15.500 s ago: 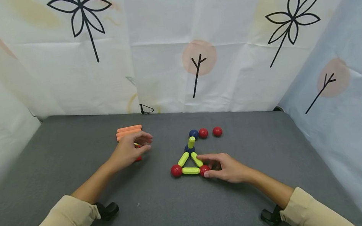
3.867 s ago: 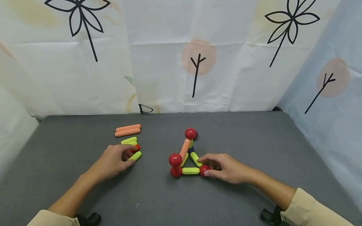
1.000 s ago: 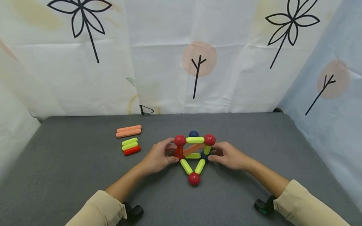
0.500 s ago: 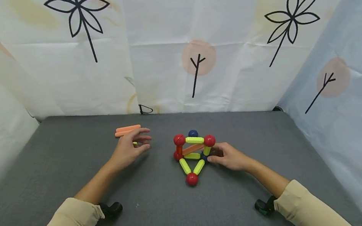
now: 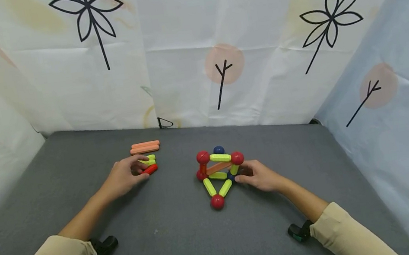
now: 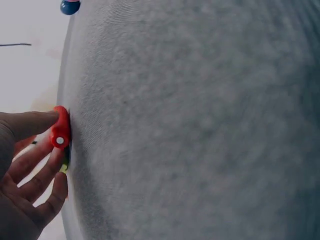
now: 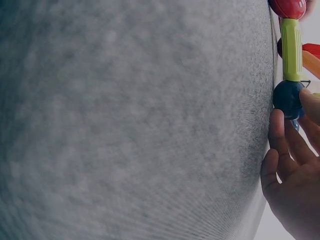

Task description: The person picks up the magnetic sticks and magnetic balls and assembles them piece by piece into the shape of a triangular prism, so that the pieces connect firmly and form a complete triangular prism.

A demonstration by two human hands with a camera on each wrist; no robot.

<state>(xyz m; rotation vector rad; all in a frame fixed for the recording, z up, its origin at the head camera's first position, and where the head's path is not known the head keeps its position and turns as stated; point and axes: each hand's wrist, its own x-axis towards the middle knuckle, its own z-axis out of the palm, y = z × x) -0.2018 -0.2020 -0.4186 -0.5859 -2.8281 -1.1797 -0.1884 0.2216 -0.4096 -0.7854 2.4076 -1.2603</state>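
Observation:
At the left of the table my left hand (image 5: pixel 123 177) pinches a short red magnetic stick (image 5: pixel 150 170) between thumb and fingers; the left wrist view shows the stick (image 6: pixel 60 127) with a pale dot on its end. Two yellow-green sticks (image 5: pixel 150 160) lie just behind it. In mid-table stands a ball-and-stick frame: a triangle of yellow-green sticks at the bottom, with a red ball (image 5: pixel 217 202) at its front corner. Two upper red balls are joined by a yellow-green stick (image 5: pixel 220 158), and an orange stick (image 5: pixel 219 167) slants below. My right hand (image 5: pixel 260 176) holds the blue corner ball (image 7: pixel 289 99).
Two orange sticks (image 5: pixel 145 147) lie side by side at the back left. Another blue ball (image 5: pixel 218 150) sits behind the frame. A patterned white cloth (image 5: pixel 179 61) rises along the back edge of the grey table (image 5: pixel 190 251).
Over the longer span the frame gained an upper level and was turned. In the last second my left hand left the frame, moved left and took hold of the red stick; my right hand stayed put.

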